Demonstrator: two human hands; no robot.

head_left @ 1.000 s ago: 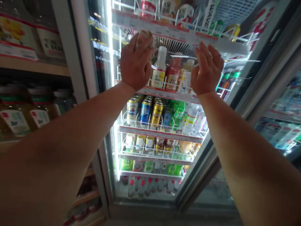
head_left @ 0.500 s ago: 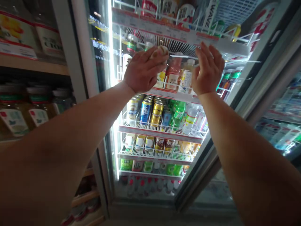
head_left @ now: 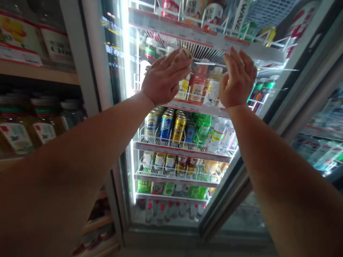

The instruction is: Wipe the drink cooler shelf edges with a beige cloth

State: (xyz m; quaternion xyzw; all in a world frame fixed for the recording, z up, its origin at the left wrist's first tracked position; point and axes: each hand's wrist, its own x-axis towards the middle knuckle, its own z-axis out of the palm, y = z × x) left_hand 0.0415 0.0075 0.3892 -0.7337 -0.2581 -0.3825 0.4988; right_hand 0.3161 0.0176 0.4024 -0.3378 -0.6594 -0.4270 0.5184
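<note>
My left hand (head_left: 166, 76) is raised at the second shelf from the top, fingers stretched forward and bent over a pale, crumpled-looking lump (head_left: 185, 55) at the fingertips. What the lump is cannot be made out. Beneath that hand stands a yellow-labelled juice bottle (head_left: 183, 86), beside a pink juice bottle (head_left: 198, 84) and a pale yellow bottle (head_left: 213, 85). To the right my right hand (head_left: 238, 78) is lifted, its fingers loosely curved and apart, with nothing visible in them. A thin bright line (head_left: 207, 63) runs between the hands; whether it is an edge or a reflection is unclear.
Lower fridge shelves hold beer cans (head_left: 179, 128), green bottles (head_left: 202, 126) and short cans (head_left: 170, 162). Higher up is a blue basket (head_left: 268, 14). Metal door frames (head_left: 270, 139) slant along the right. Wooden shelves (head_left: 40, 73) with bottles stand on the left.
Hardly anything differs. The fingers of my left hand have shifted slightly over the pale lump, which shows less now. My right hand stays in nearly the same place.
</note>
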